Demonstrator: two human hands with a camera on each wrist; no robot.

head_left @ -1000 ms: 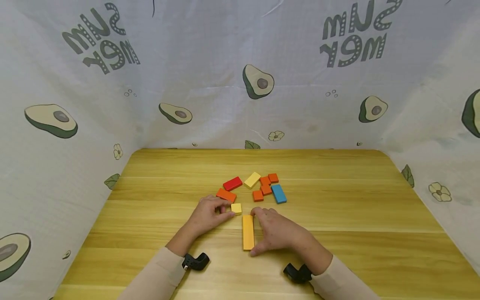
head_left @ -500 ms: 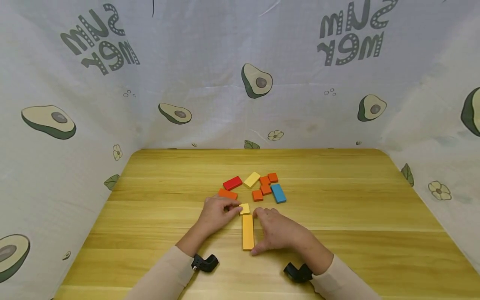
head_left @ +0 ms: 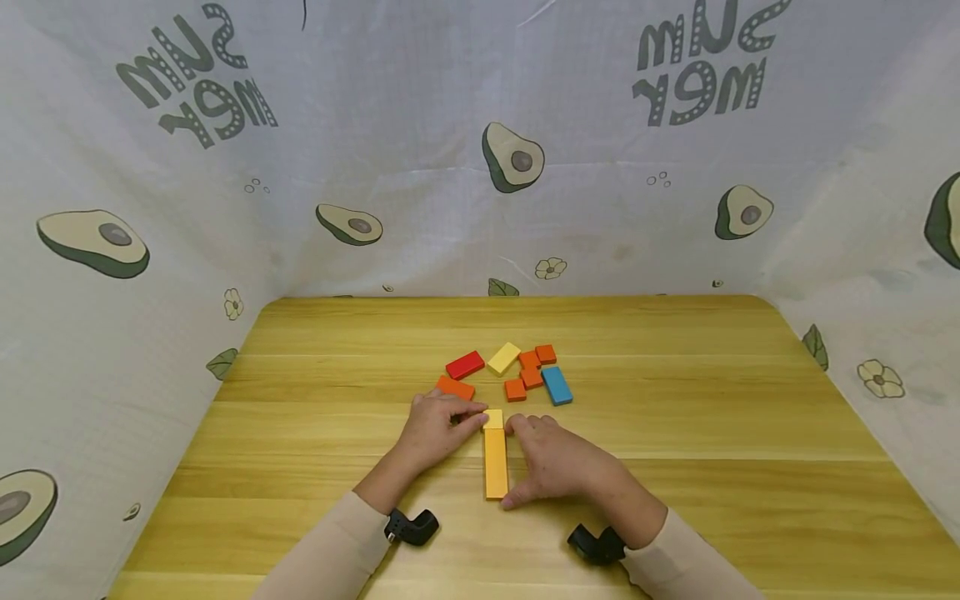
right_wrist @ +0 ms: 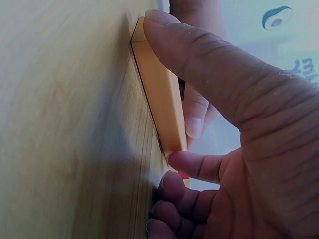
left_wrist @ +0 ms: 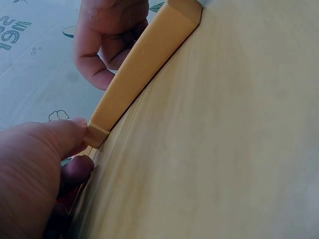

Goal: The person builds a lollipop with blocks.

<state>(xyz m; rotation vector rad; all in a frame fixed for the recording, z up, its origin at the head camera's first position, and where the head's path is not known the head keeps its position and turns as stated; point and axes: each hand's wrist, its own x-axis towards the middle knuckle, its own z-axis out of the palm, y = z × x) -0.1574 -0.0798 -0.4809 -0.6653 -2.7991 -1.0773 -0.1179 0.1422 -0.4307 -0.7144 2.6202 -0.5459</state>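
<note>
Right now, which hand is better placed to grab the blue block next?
Probably the right hand: the blue rectangular block lies ahead of it, on its side of the long orange-yellow block. The left hand is farther away, at the small yellow block.

We saw a wood-grained table point(head_left: 675, 400) bearing a long orange-yellow block point(head_left: 496, 464), its twelve-o'clock end touching a small yellow block point(head_left: 493, 420). Beyond that pair we counted seven more — orange block point(head_left: 456, 387) at eleven, red block point(head_left: 465, 364) before twelve, pale yellow block point(head_left: 504, 359) at twelve, four orange-red squares point(head_left: 532, 379) towards one, blue block point(head_left: 557, 386) just past one.
</note>
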